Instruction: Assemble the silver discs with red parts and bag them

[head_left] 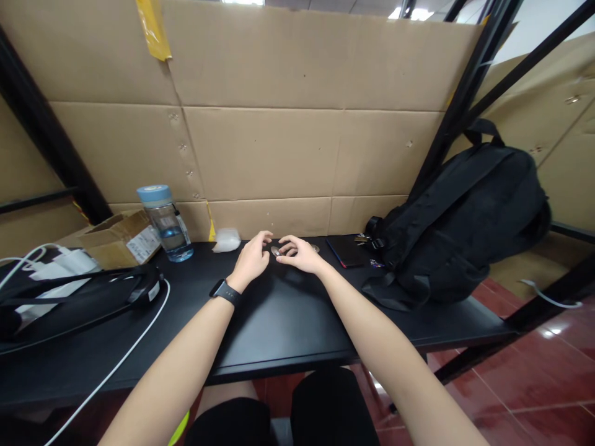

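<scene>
My right hand (301, 254) is over the back of the black desk, fingers curled and thumb below them. At its fingertips is a small round shiny piece (276, 251), which looks pinched there; its kind is too small to make out. Just left of it, my left hand (252, 260) has its thumb and fingers apart with nothing between them. A dark watch (225, 292) is on the left wrist. Another small round shiny piece (315, 248) lies behind the right hand, partly hidden by it.
Left of my hands are a white packet (227, 240), a blue-lidded water bottle (168, 226), a cardboard box (121, 241), and a black bag (93, 300) with a white cable. Rightward lie a dark flat tablet-like thing (346, 251) and a black backpack (460, 217). Cardboard (260, 148) walls the back.
</scene>
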### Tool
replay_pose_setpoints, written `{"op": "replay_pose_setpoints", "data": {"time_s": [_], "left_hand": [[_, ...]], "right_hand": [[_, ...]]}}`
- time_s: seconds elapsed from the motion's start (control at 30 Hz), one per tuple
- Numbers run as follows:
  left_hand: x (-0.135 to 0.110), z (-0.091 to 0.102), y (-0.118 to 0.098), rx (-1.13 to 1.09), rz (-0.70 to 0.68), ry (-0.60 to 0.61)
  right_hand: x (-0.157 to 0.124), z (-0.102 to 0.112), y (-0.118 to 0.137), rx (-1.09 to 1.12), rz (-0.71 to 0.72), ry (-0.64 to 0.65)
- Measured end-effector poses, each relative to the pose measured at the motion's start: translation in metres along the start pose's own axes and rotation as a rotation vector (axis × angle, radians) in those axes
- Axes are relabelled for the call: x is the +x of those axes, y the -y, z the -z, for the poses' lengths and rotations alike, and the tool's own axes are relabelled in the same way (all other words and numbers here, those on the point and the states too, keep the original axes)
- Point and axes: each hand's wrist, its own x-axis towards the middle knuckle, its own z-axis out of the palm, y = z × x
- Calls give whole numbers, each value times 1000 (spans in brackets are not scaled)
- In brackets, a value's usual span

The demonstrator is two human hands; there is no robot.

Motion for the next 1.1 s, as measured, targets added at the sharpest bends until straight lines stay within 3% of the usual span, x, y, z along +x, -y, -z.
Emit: {"op": "replay_pose_setpoints", "data": {"time_s": [0.13, 0.27, 0.33, 0.5, 0.6, 0.73, 0.87, 1.0, 1.1], "left_hand": [[2, -9, 11, -253, 143, 80], [2, -15, 15, -495, 160, 99], [1, -15, 17, -422, 131, 161], [-4, -14, 24, 11, -67, 334], [-4, -12, 24, 195, -145, 372], [-5, -7, 15, 428, -224, 391], [-5, -4, 4, 542, -207, 375], [-4, 1, -1, 548, -139, 336], [-2, 14, 4, 538, -94, 265]], "right_hand": [[2, -1, 2, 156, -49, -25], [1, -1, 7, 225, -102, -20], [1, -1, 8, 212, -115, -20], [4, -2, 4, 164, -90, -50], [6, 0, -1, 94, -63, -89], [7, 14, -7, -174, -14, -183], [3, 39, -11, -498, 12, -265], [-2, 58, -17, -723, -125, -309], [-6, 65, -24, -784, -232, -265]]}}
